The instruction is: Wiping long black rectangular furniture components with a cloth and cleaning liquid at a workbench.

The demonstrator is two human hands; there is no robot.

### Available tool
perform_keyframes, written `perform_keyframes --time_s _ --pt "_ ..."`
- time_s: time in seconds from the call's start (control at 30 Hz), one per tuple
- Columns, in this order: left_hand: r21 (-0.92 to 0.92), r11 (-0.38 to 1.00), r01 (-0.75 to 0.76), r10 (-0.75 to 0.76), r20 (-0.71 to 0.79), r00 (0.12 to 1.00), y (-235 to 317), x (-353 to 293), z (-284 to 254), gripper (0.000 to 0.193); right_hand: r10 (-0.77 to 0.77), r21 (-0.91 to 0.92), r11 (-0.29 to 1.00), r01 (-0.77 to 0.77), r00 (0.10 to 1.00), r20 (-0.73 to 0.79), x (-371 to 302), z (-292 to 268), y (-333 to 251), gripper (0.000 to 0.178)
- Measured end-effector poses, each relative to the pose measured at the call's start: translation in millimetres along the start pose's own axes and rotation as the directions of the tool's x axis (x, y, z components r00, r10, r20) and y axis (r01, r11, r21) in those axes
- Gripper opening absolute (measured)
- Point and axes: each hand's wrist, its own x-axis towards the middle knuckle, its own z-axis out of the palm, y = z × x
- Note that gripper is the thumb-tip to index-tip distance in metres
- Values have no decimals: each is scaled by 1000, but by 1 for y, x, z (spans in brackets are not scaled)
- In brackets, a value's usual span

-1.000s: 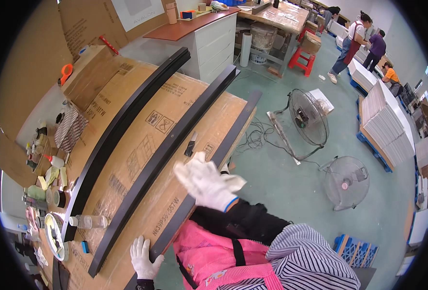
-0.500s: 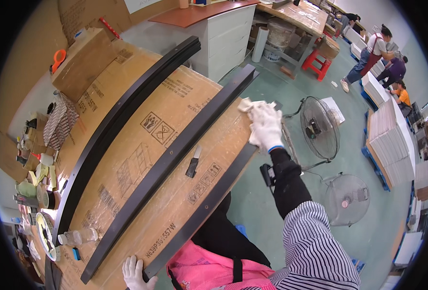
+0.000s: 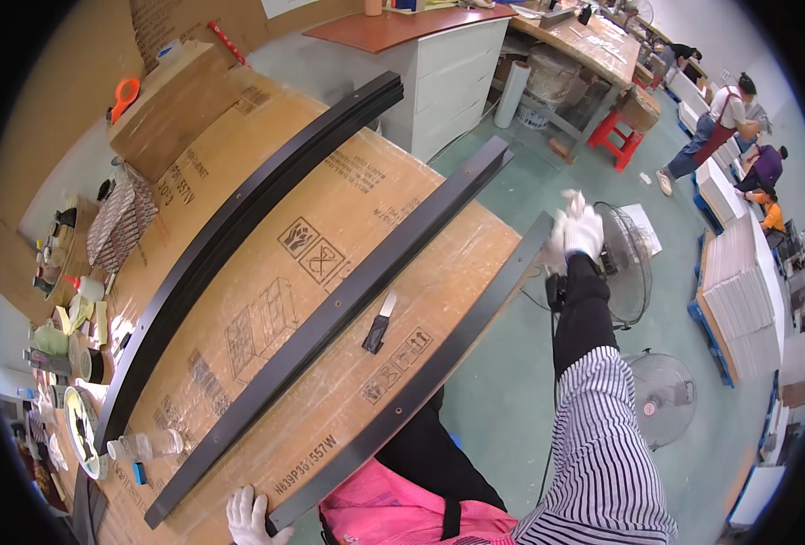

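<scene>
Dark strip [image 3: 439, 370] edges the tabletop [image 3: 475, 245]

Leftmost, a black rail [image 3: 239, 195] lies lengthwise. The left hand [image 3: 250, 518], thumb spread wide, rests at the strip's near end. Next come a middle rail [image 3: 339, 304] and a black-handled blade [image 3: 378, 330]. The right hand [image 3: 579, 232] is at the strip's far end; whether it holds anything I cannot tell.

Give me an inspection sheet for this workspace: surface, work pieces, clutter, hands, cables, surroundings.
Surface: printed brown cardboard.
Work pieces: three dark strips lying roughly side by side on it.
Clutter: black-handled blade between two strips; clear bottle and small blue block at lower left.
Hands: both gloved; left hand at the nearest strip's near end, right hand by its far end.
Cables: none identifiable with certainty.
Surroundings: floor fans, red stool, people.
</scene>
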Motion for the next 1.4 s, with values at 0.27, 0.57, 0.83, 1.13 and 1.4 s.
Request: perform_keyframes --time_s 0.27,0.57,0.83,1.13,1.4 --pt "28 1000 -1 2 -22 1000 -3 -16 -15 87 -614 92 779 620 785 -88 -44 -108 -54 32" --pt "14 994 -111 112 -83 990 4 -11 -13 84 -352 342 895 286 924 149 -78 -43 -95 19" --pt "4 998 -68 69 -58 996 0 -6 -10 86 -596 264 795 546 784 175 -186 -135 -165 59" --pt "130 987 -98 117 -145 982 -41 -17 31 79 -644 350 743 571 752 141 -161 -123 -139 46" --pt "539 763 -357 425 -2 905 -157 -58 140 77 -138 158 984 81 909 393 -33 -28 -83 31"
